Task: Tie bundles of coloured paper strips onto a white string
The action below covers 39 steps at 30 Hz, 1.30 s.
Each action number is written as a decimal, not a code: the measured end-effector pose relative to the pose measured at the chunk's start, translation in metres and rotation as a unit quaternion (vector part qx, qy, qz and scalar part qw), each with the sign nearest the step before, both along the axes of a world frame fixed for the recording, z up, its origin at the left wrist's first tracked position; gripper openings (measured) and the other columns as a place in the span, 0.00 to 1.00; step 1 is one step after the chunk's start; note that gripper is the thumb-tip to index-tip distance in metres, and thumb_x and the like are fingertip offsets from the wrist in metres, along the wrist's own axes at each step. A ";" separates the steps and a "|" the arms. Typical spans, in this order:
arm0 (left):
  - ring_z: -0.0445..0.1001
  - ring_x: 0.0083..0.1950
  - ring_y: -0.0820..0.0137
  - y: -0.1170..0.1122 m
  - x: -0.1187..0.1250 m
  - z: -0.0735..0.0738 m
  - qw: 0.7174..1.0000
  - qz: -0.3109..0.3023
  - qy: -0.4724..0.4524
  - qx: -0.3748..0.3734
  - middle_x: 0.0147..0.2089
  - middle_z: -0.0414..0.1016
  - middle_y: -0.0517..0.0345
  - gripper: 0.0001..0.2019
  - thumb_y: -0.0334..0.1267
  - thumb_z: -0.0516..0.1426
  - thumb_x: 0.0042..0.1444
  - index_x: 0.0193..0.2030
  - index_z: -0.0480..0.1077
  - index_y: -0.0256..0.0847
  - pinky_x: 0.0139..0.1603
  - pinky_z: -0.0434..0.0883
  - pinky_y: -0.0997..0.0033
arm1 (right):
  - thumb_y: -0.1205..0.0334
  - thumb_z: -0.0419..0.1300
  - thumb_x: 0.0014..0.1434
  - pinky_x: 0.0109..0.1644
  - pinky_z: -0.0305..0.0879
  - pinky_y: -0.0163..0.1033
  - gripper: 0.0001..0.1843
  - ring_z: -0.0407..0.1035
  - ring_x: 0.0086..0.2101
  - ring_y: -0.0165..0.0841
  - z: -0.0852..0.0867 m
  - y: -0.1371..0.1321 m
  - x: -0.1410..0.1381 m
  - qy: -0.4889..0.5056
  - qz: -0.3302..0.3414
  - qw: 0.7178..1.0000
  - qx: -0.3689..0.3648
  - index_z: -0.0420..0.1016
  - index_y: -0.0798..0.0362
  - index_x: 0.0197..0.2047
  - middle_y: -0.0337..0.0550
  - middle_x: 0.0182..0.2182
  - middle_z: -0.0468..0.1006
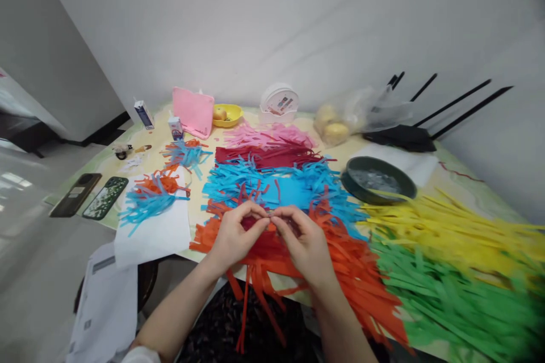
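Observation:
Above the near edge of the table, my left hand (236,235) and my right hand (309,244) meet with thumbs and forefingers pinched together. What sits between the fingertips is too small to make out; some dark red shows behind the fingers. Under both hands lie orange fringed strips (353,272), some hanging over the table edge. Just beyond them are blue fringed sheets (289,190), then dark red fringe (264,157) and pink fringe (272,135). To the left, a blue-and-orange tassel bunch (151,198) rests on white paper (164,241), with another similar bunch (187,153) behind it.
Yellow strips (451,232) and green strips (451,289) cover the right side, beside a dark green bowl (349,177) of clear pieces. Two phones (79,195) lie left. At the back stand a pink tablet case (193,110), yellow basket (233,119), white container (279,103) and black router (402,138).

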<state>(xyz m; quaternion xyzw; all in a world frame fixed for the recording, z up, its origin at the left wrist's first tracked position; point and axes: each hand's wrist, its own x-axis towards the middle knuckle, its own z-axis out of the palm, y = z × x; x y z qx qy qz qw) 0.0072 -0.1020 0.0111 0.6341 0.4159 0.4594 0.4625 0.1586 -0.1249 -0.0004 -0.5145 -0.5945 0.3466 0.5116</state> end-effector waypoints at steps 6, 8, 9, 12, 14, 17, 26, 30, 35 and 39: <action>0.79 0.30 0.70 0.001 -0.002 -0.005 0.995 -0.024 -0.066 -0.076 0.28 0.78 0.58 0.06 0.38 0.63 0.54 0.34 0.71 0.38 0.35 0.73 0.74 | 0.50 0.63 0.58 0.34 0.70 0.37 0.13 0.72 0.29 0.33 0.000 0.004 0.001 0.127 0.058 0.988 -0.063 0.76 0.51 0.38 0.41 0.30 0.78; 0.79 0.29 0.70 0.000 -0.001 -0.005 0.994 -0.021 -0.078 -0.079 0.27 0.78 0.58 0.07 0.38 0.64 0.53 0.32 0.71 0.37 0.33 0.73 0.74 | 0.50 0.64 0.56 0.32 0.68 0.36 0.14 0.70 0.27 0.31 0.002 0.006 0.003 0.153 0.089 0.981 -0.082 0.76 0.52 0.37 0.40 0.28 0.77; 0.79 0.29 0.70 0.000 0.000 -0.005 0.993 -0.023 -0.084 -0.076 0.28 0.79 0.58 0.07 0.38 0.64 0.52 0.32 0.71 0.37 0.33 0.73 0.74 | 0.49 0.65 0.56 0.31 0.68 0.35 0.14 0.70 0.26 0.31 0.003 0.007 0.003 0.163 0.099 0.977 -0.091 0.76 0.52 0.36 0.39 0.27 0.76; 0.80 0.30 0.70 -0.002 0.004 -0.007 0.992 -0.028 -0.101 -0.066 0.28 0.80 0.58 0.08 0.38 0.65 0.52 0.32 0.71 0.38 0.35 0.74 0.74 | 0.48 0.66 0.54 0.29 0.67 0.35 0.15 0.68 0.25 0.30 0.006 0.008 0.004 0.186 0.106 0.970 -0.112 0.75 0.52 0.35 0.38 0.25 0.75; 0.80 0.31 0.70 -0.003 0.005 -0.008 0.992 -0.022 -0.107 -0.067 0.29 0.80 0.58 0.09 0.38 0.65 0.52 0.34 0.70 0.38 0.36 0.74 0.74 | 0.47 0.66 0.53 0.28 0.66 0.34 0.16 0.67 0.24 0.29 0.007 0.009 0.006 0.195 0.108 0.968 -0.118 0.76 0.52 0.35 0.37 0.25 0.74; 0.81 0.31 0.69 -0.003 0.005 -0.009 0.993 -0.014 -0.099 -0.068 0.28 0.81 0.58 0.11 0.39 0.66 0.51 0.34 0.68 0.39 0.37 0.74 0.73 | 0.48 0.68 0.52 0.27 0.66 0.34 0.16 0.66 0.23 0.28 0.008 0.009 0.010 0.192 0.126 0.965 -0.123 0.78 0.52 0.36 0.38 0.26 0.75; 0.80 0.32 0.68 0.002 0.002 -0.005 0.987 -0.032 -0.125 -0.095 0.31 0.82 0.55 0.12 0.42 0.66 0.50 0.37 0.77 0.36 0.38 0.75 0.71 | 0.53 0.66 0.55 0.27 0.69 0.33 0.11 0.70 0.23 0.29 0.025 0.006 0.010 0.068 0.046 0.996 -0.025 0.80 0.53 0.31 0.41 0.28 0.77; 0.79 0.30 0.70 0.006 -0.006 -0.006 0.981 -0.027 -0.158 -0.112 0.29 0.81 0.56 0.10 0.42 0.65 0.51 0.32 0.76 0.36 0.36 0.73 0.74 | 0.55 0.66 0.55 0.23 0.67 0.32 0.10 0.69 0.19 0.27 0.034 0.007 0.008 0.063 0.020 0.998 -0.022 0.80 0.53 0.30 0.40 0.27 0.77; 0.73 0.25 0.75 0.001 -0.009 -0.011 0.972 -0.021 -0.193 -0.131 0.25 0.77 0.60 0.13 0.45 0.66 0.49 0.30 0.72 0.37 0.29 0.69 0.77 | 0.56 0.67 0.55 0.23 0.68 0.32 0.09 0.70 0.19 0.27 0.038 0.011 -0.004 0.073 0.000 0.997 0.002 0.78 0.54 0.29 0.37 0.26 0.76; 0.69 0.23 0.76 0.002 -0.029 -0.003 0.989 -0.011 -0.106 -0.106 0.26 0.75 0.60 0.15 0.49 0.61 0.54 0.35 0.73 0.37 0.29 0.68 0.75 | 0.58 0.66 0.56 0.23 0.68 0.32 0.07 0.70 0.19 0.26 0.039 0.010 -0.019 0.091 -0.023 0.995 0.043 0.78 0.53 0.30 0.37 0.28 0.76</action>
